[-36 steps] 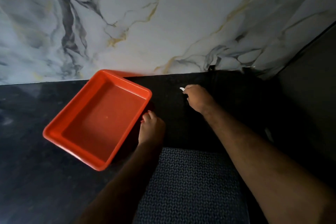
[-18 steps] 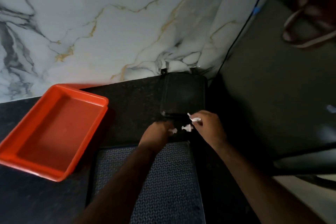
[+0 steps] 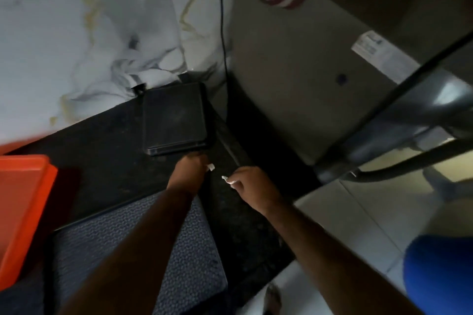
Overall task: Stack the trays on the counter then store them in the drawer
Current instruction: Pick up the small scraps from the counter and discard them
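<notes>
Black tray [image 3: 174, 118] touched by left hand [image 3: 188, 172]

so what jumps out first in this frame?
The bright orange tray at the left edge, vivid against the dark counter. Next, both hands meeting mid-frame: the left hand at the near edge of a black tray by the marble wall, the right hand beside it with a white scrap at its fingers.

Bare forearms, no sleeves; left hand [image 3: 190, 170] and right hand [image 3: 252, 184] wear white-painted nails
</notes>
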A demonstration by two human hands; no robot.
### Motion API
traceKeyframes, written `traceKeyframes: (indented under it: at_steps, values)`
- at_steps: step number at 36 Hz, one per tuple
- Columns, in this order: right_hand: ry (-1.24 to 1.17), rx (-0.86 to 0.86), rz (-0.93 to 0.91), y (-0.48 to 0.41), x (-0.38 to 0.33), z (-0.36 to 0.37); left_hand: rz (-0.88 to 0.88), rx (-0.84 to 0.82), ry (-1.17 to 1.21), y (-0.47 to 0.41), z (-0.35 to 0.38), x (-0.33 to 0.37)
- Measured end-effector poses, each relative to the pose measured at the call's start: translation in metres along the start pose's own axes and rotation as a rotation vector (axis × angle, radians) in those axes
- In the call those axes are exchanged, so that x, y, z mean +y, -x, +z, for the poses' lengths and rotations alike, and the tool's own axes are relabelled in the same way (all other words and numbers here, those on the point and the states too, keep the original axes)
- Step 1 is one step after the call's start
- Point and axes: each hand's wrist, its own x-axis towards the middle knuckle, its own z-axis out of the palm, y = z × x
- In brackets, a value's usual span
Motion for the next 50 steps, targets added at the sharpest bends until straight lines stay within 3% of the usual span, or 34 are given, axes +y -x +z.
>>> traceKeyframes:
  at_steps: [7,14,19,27,31,38,43,47,50]
  values:
    - [-0.237,0.248,0.203,0.09,0.079,-0.055,0.048,0.044,0.146,0.013,0.049,0.117]
    - [-0.139,0.257,0.412,0.205,0.167,-0.086,0.114,-0.171,0.187,0.049,0.141,0.235]
    - [-0.181,0.349,0.621,0.259,0.231,-0.067,0.219,-0.29,0.095,0.071,0.228,0.274]
    - [-0.441,0.443,0.936,0.299,0.334,0.057,0.17,-0.441,-0.047,0.063,0.395,0.249]
    - [-0.516,0.457,1.016,0.301,0.383,0.131,0.118,-0.521,-0.146,0.053,0.463,0.218]
    - [-0.592,0.476,1.109,0.296,0.441,0.224,0.056,-0.567,-0.122,0.025,0.549,0.18]
    - [-1.031,0.439,1.075,0.303,0.454,0.232,0.09,-0.605,-0.18,0.018,0.566,0.179]
    - [-0.552,0.287,1.019,0.314,0.445,0.216,0.103,-0.651,-0.216,0.026,0.547,0.185]
    - [-0.268,0.215,0.874,0.317,0.425,0.189,0.145,-0.639,-0.221,0.035,0.517,0.194]
